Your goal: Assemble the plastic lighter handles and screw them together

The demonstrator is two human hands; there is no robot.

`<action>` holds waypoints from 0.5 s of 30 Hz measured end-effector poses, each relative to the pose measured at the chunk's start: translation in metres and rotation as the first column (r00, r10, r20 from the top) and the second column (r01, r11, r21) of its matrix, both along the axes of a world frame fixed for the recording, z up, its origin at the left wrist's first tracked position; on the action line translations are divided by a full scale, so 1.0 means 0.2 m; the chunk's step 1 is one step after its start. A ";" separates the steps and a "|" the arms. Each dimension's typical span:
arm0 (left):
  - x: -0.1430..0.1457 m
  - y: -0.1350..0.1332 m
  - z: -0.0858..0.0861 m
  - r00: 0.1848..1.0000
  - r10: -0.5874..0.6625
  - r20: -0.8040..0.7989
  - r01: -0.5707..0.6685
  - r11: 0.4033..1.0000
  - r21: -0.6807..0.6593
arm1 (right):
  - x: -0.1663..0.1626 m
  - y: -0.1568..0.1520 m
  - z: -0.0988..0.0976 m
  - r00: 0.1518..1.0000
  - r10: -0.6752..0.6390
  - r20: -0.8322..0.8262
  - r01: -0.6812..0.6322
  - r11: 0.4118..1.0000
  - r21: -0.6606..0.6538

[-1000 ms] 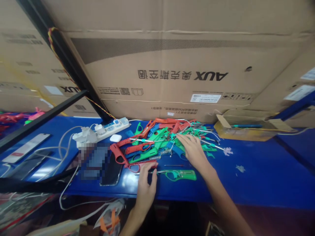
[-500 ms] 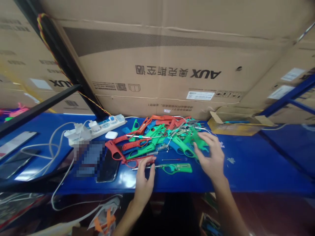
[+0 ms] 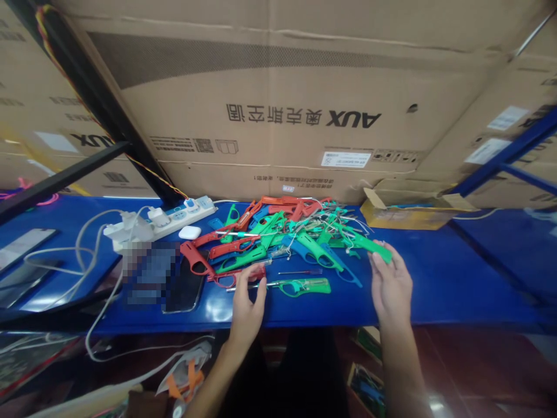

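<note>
A pile of red, green and blue plastic handle shells [image 3: 282, 235] with thin wires lies on the blue bench [image 3: 435, 278]. My left hand [image 3: 246, 305] pinches the end of a red handle shell [image 3: 226, 277] at the pile's near edge. Just right of that hand lies a green shell [image 3: 304, 286] with a metal rod in it. My right hand [image 3: 391, 284] is at the pile's right side, its fingertips closed on the tip of a long green handle shell [image 3: 368, 245] that sticks out of the pile.
A white power strip [image 3: 174, 217] with chargers and cables, a white earbud case [image 3: 190, 232] and a dark phone [image 3: 185, 287] lie left of the pile. A small open cardboard box [image 3: 409, 212] stands at the right. Big AUX cartons [image 3: 304, 116] wall off the back.
My right hand has drawn back from the middle of the pile to its right side, pulling a green shell out with it. My left hand stayed on the red shell. The view shifted slightly.
</note>
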State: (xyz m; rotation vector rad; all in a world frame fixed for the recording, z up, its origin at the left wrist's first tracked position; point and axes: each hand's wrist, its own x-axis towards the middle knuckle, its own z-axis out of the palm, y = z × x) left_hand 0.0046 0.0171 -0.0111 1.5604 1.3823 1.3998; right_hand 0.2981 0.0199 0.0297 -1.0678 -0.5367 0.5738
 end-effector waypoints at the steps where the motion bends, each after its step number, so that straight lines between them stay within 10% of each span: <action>1: 0.00 0.00 0.00 1.000 0.003 -0.001 -0.003 1.000 0.006 | 0.01 0.00 -0.03 0.999 0.025 -0.039 -0.026 0.999 -0.021; 9: 0.01 -0.02 0.02 0.995 -0.041 -0.093 0.049 0.995 0.090 | 0.00 0.03 -0.10 0.968 0.078 -0.238 -0.087 0.996 -0.024; 15: 0.30 0.21 0.19 0.876 -0.387 -0.290 0.441 0.885 0.151 | -0.07 0.00 -0.04 0.969 0.089 -0.228 -0.087 0.996 0.019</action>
